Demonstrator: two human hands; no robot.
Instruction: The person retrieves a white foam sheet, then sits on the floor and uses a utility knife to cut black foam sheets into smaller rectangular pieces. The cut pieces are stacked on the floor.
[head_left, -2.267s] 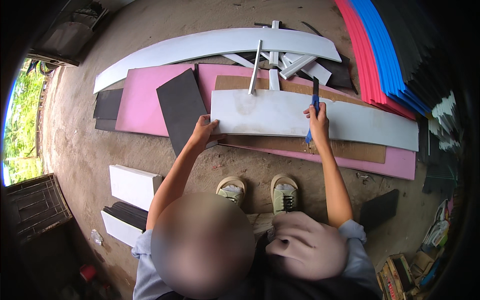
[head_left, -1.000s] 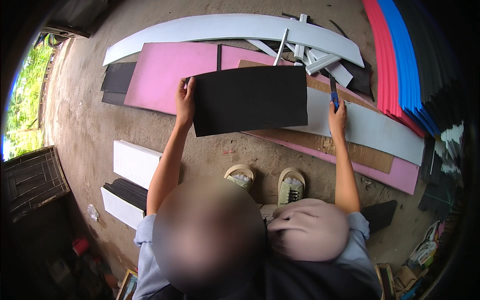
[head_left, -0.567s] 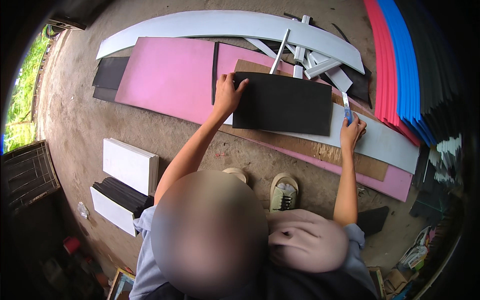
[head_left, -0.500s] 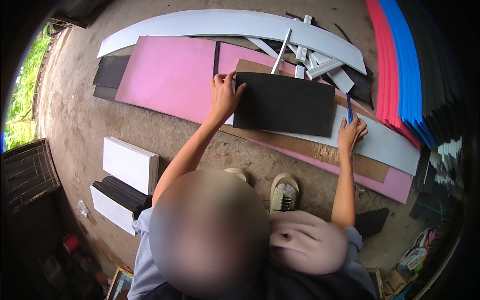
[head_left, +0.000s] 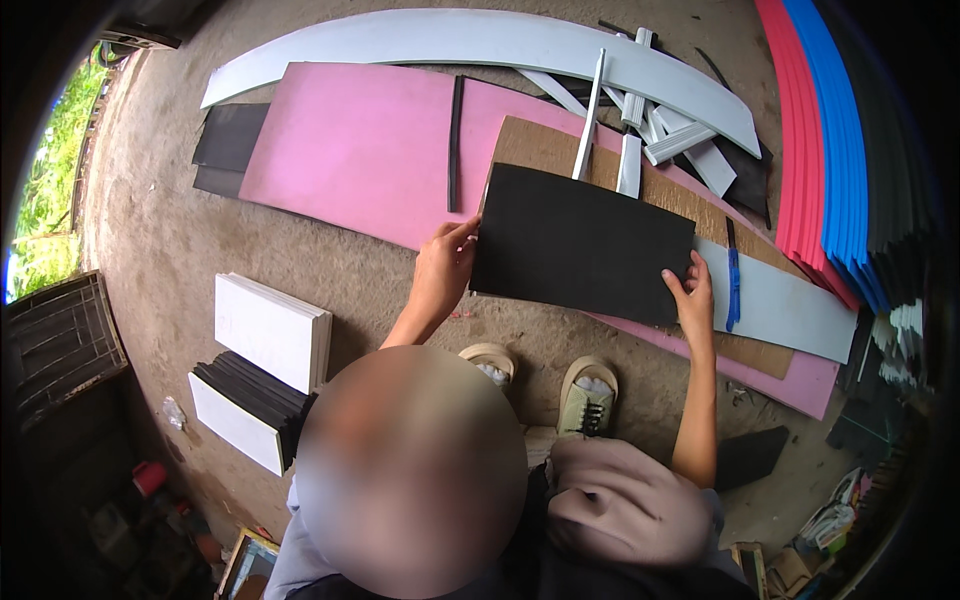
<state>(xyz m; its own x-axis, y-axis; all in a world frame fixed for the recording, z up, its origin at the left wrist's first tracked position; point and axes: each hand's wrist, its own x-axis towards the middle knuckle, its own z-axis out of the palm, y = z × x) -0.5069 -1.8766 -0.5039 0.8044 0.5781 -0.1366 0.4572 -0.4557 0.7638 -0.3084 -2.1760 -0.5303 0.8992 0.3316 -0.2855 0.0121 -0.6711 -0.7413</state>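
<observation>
A rectangular black foam sheet (head_left: 580,245) is held between my two hands, tilted, with its near edge toward me. My left hand (head_left: 445,268) pinches its left edge. At the right edge, my right hand (head_left: 692,300) grips it with the thumb on top. Beside that hand, a slim blue-handled knife (head_left: 734,285) lies on a long white sheet (head_left: 785,300). Under these is a brown board (head_left: 520,142), which rests on large pink sheets (head_left: 350,150). A thin white strip (head_left: 590,115) and a shorter white piece (head_left: 628,165) lie just beyond the black sheet.
White offcuts (head_left: 680,143) are heaped at the far right, near a long curved white sheet (head_left: 480,38). Red, blue and black sheets (head_left: 850,130) stand stacked at the right. White blocks (head_left: 265,325) and a black-and-white stack (head_left: 240,420) sit on the floor at left.
My right hand has let go of the knife, leaving it on the white sheet, and has taken the black sheet's right edge. The black sheet has shifted nearer and turned slightly, uncovering more brown board.
</observation>
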